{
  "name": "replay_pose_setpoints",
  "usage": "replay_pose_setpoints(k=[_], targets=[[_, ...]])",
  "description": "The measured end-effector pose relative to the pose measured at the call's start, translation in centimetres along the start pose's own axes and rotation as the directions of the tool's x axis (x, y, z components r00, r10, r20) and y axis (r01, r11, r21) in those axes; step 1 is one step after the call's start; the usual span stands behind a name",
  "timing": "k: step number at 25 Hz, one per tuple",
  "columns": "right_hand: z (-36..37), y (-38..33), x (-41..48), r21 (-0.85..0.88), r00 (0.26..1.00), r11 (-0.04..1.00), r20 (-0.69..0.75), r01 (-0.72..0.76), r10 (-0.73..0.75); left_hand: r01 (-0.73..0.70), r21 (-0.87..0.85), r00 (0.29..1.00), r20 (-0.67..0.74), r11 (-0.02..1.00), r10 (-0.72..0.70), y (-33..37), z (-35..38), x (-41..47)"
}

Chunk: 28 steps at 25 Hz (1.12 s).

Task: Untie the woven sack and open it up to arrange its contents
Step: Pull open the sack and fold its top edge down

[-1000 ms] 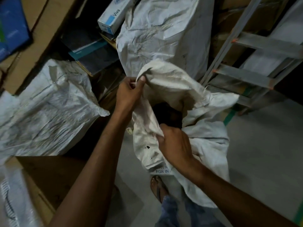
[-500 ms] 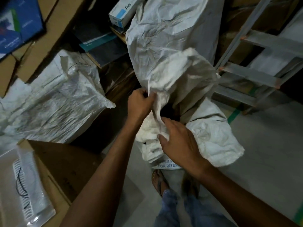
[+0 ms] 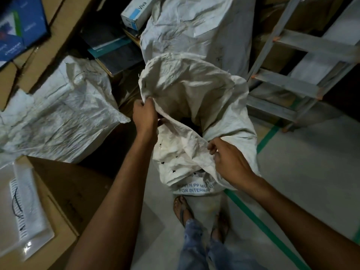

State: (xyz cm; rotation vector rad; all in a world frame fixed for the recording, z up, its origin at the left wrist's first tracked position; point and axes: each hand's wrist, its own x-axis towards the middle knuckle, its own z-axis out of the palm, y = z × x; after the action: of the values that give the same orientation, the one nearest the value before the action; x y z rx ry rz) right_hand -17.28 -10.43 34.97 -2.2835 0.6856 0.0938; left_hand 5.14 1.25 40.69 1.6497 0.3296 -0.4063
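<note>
Two bare hands hold the mouth of a crumpled off-white woven plastic sack (image 3: 194,90), which stands upright on the grey concrete floor (image 3: 303,172) just in front of the person's sandalled feet (image 3: 181,209). The left hand (image 3: 145,115) has its fingers curled round the left side of the rim and holds it up. The right hand (image 3: 229,160) pinches the near edge of the rim between thumb and fingertips, lower and to the right. The mouth gapes between them, with the far wall of the sack raised behind it. The inside is dark, and what lies in it cannot be told. Blue printed lettering shows on the sack's lower front, partly hidden by a fold.

Behind it, touching or nearly so, stands a taller bulging white woven sack (image 3: 194,32). A flatter white sack (image 3: 58,117) lies to the left, beside a brown cardboard carton (image 3: 74,191) at the lower left that carries a white slotted plastic panel (image 3: 25,211). A grey metal stepladder (image 3: 292,78) stands to the right, near a green tape line (image 3: 263,225) on the floor. A white and blue box marked "Viva" (image 3: 136,12) sits at the top, amid more cartons.
</note>
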Motion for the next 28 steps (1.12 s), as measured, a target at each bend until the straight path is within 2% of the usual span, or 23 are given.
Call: replay_pose_setpoints(k=[2, 4, 5, 7, 9, 10, 11, 12, 13, 14, 15, 16, 18, 19, 20, 21, 22, 23, 25, 26, 28], targets=[[0.2, 0.2, 0.0, -0.122, 0.987, 0.992, 0.161, 0.033, -0.013, -0.003, -0.022, 1.0, -0.026, 1.0, 0.002, -0.3, 0.0, -0.2], [1.7, 0.2, -0.4, -0.26, 0.976, 0.962, 0.214, 0.087, -0.031, -0.054, -0.022, 0.997, -0.059, 0.998, 0.052, 0.1, -0.1, 0.0], [2.3, 0.0, -0.7, -0.279, 0.985, 0.953, 0.157, 0.119, -0.077, -0.08, -0.017, 0.994, -0.079, 0.997, 0.078, 0.5, -0.2, 0.0], [2.0, -0.5, -0.9, -0.259, 0.982, 0.958, -0.105, 0.124, -0.155, -0.099, -0.012, 0.987, -0.127, 0.995, 0.097, 1.1, -0.6, -0.1], [0.4, -1.5, -1.3, -0.215, 0.914, 0.967, -0.349, 0.14, -0.21, -0.111, 0.008, 0.981, -0.162, 0.994, 0.111, 1.0, -1.0, -1.2], [-0.6, -2.0, -1.6, -0.215, 0.871, 0.96, -0.419, 0.181, -0.258, -0.165, 0.083, 0.969, -0.172, 0.983, 0.178, 0.8, -1.4, -1.8], [-1.4, -2.5, -2.0, -0.242, 0.833, 0.941, -0.449, 0.236, -0.324, -0.285, 0.231, 0.933, -0.156, 0.93, 0.325, 0.5, -1.9, -2.3], [-1.9, -3.0, -2.3, -0.289, 0.803, 0.913, -0.447, 0.287, -0.394, -0.455, 0.411, 0.852, -0.057, 0.79, 0.52, 0.2, -2.3, -2.5], [-2.2, -3.4, -2.6, -0.334, 0.784, 0.886, -0.431, 0.322, -0.447, -0.627, 0.545, 0.724, 0.143, 0.557, 0.675, 0.1, -2.8, -2.6], [-2.2, -3.6, -3.0, -0.361, 0.776, 0.869, -0.414, 0.339, -0.475, -0.765, 0.565, 0.581, 0.4, 0.308, 0.709, 0.1, -3.2, -2.7], [-2.2, -3.8, -3.4, -0.373, 0.77, 0.863, -0.417, 0.341, -0.484, -0.861, 0.497, 0.447, 0.648, 0.102, 0.616, 0.3, -3.5, -2.8], [-2.1, -3.9, -3.8, -0.372, 0.765, 0.865, -0.428, 0.337, -0.482, -0.912, 0.407, 0.346, 0.824, -0.044, 0.448, 0.4, -3.6, -2.9], [-1.8, -4.4, -4.5, -0.391, 0.744, 0.855, -0.444, 0.34, -0.499, -0.914, 0.287, 0.252, 0.956, -0.287, 0.154, -0.2, -4.3, -2.5], [-1.7, -4.8, -4.6, -0.388, 0.733, 0.852, -0.452, 0.351, -0.508, -0.893, 0.264, 0.242, 0.965, -0.366, 0.105, -0.5, -4.6, -2.4], [-1.8, -5.3, -4.6, -0.338, 0.747, 0.868, -0.45, 0.365, -0.489, -0.874, 0.271, 0.239, 0.963, -0.405, 0.127, -0.6, -5.0, -2.4], [-1.8, -5.3, -4.5, -0.245, 0.791, 0.899, -0.428, 0.364, -0.437, -0.861, 0.29, 0.226, 0.954, -0.419, 0.196, -0.3, -5.6, -2.3], [-1.8, -5.0, -4.5, -0.138, 0.874, 0.938, -0.341, 0.317, -0.345, -0.863, 0.309, 0.21, 0.939, -0.399, 0.273, 0.3, -6.4, -2.0], [-2.0, -4.4, -4.5, -0.128, 0.952, 0.965, -0.174, 0.231, -0.251, -0.869, 0.331, 0.21, 0.92, -0.367, 0.332, 1.2, -7.4, -1.8], [-2.2, -2.4, -4.8, -0.41, 0.988, 0.9, 0.103, 0.151, -0.119, -0.863, 0.379, 0.244, 0.892, -0.335, 0.382, 3.1, -10.2, -0.7], [-2.2, -1.7, -4.9, -0.493, 0.987, 0.86, 0.144, 0.132, -0.069, -0.851, 0.407, 0.27, 0.882, -0.333, 0.387, 3.9, -11.8, 0.0], [-2.2, -1.2, -5.3, -0.511, 0.998, 0.857, 0.055, 0.066, -0.044, -0.821, 0.476, 0.347, 0.854, -0.314, 0.387, 4.9, -14.7, 1.0]])
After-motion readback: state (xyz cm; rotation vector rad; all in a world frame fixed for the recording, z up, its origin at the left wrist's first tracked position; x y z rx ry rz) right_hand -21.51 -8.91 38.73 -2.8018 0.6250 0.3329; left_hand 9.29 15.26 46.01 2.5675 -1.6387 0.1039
